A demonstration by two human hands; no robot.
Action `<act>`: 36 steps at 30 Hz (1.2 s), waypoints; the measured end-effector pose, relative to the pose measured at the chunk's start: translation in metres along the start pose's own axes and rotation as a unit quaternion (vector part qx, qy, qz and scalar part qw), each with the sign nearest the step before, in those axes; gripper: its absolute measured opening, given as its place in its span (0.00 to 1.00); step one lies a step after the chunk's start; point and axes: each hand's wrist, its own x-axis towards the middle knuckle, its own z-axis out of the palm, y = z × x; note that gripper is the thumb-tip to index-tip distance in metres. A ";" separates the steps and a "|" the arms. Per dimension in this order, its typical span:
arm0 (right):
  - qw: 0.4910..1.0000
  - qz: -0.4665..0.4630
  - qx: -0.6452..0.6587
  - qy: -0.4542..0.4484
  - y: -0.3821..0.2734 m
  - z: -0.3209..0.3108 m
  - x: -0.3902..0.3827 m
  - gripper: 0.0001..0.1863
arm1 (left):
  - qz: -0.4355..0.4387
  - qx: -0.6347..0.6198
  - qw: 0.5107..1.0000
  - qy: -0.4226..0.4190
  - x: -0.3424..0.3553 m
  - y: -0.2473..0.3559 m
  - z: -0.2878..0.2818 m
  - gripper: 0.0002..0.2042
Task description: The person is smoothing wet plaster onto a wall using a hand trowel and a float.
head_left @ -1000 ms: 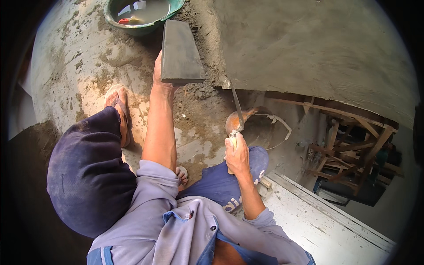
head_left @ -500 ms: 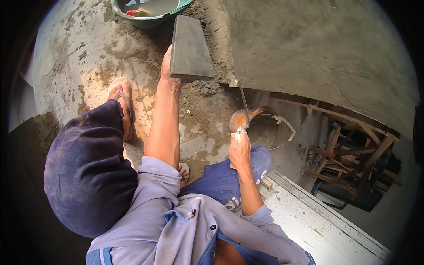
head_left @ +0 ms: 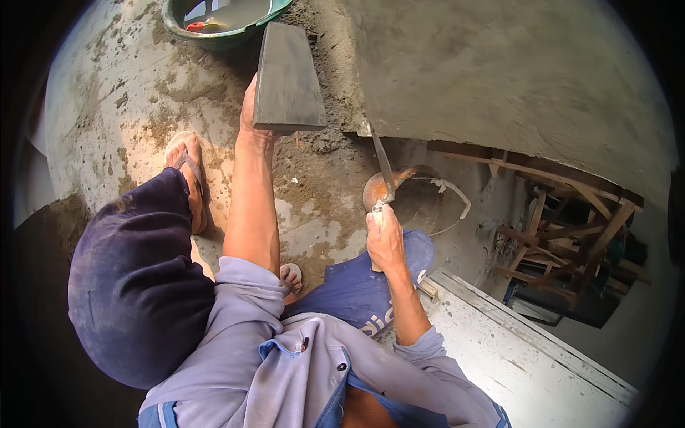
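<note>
My left hand [head_left: 251, 114] is closed around the back of a flat grey plastering float [head_left: 290, 80], its fingers mostly hidden behind the board. In my right hand [head_left: 386, 239] is a narrow-bladed trowel [head_left: 383, 160], gripped by its handle. The blade slants up and left, its tip at the lower left corner of a smooth grey plastered surface [head_left: 514, 64]. Whether the tip touches the plaster I cannot tell. Rough wet mortar [head_left: 330, 85] runs along the surface's left edge, beside the float.
A green basin [head_left: 214, 41] of cloudy water holds a red-handled tool [head_left: 203, 26]. Past my right hand are a rounded orange object [head_left: 374, 194] and a pale hoop-like strip [head_left: 465, 207]. A wooden frame [head_left: 571, 242] and a white panel [head_left: 499, 349] are at right.
The trowel blade has turned, showing more of its flat side and leaning further left. The view has shifted a little, so basin, float and plastered surface appear further left.
</note>
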 end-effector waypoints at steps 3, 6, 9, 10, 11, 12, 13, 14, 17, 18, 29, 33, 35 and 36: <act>0.999 0.036 0.002 -0.004 -0.003 -0.013 0.010 0.13 | -0.008 -0.010 1.000 0.006 -0.002 -0.006 0.010 0.15; 0.987 0.129 0.090 -0.013 -0.003 -0.031 0.010 0.15 | -0.015 -0.016 1.000 0.017 0.001 -0.012 0.012 0.15; 0.967 0.129 0.216 0.049 -0.038 -0.053 -0.003 0.19 | -0.002 0.032 0.999 -0.004 0.005 -0.011 0.003 0.15; 0.973 0.082 0.201 0.084 -0.041 -0.060 -0.009 0.20 | 0.003 0.052 0.998 -0.019 0.004 -0.011 0.001 0.15; 0.976 0.034 0.184 0.116 -0.043 -0.066 -0.011 0.22 | 0.009 0.061 0.998 0.004 0.003 -0.010 0.001 0.15; 0.970 0.027 0.206 0.125 -0.050 -0.071 -0.014 0.22 | 0.014 0.071 0.997 0.027 0.001 -0.009 0.000 0.15; 0.983 0.027 0.156 0.088 -0.049 -0.073 -0.015 0.21 | 0.017 0.079 0.996 0.044 0.002 -0.008 0.003 0.16; 0.993 0.028 0.106 0.050 -0.045 -0.075 -0.015 0.20 | 0.000 0.059 0.997 0.042 0.005 -0.007 -0.004 0.16; 0.999 -0.026 -0.036 0.009 -0.013 -0.059 -0.012 0.24 | -0.030 -0.042 0.999 0.000 0.006 -0.012 0.006 0.16; 0.999 -0.014 -0.029 0.010 0.001 -0.055 -0.012 0.23 | -0.025 -0.031 0.999 -0.031 0.011 -0.014 -0.003 0.16; 0.986 -0.103 -0.039 0.124 -0.052 -0.193 -0.039 0.20 | -0.057 -0.028 0.998 -0.013 0.004 -0.026 0.005 0.16; 0.966 -0.158 -0.195 -0.055 -0.013 -0.221 0.004 0.11 | -0.072 0.039 0.996 -0.033 -0.005 -0.004 0.012 0.16; 0.947 -0.220 -0.219 -0.089 0.026 -0.211 0.039 0.10 | -0.075 0.063 0.993 -0.070 -0.009 0.018 0.006 0.17; 0.936 -0.225 -0.246 -0.113 0.040 -0.208 0.058 0.10 | -0.085 0.063 0.991 -0.088 -0.010 0.029 0.005 0.18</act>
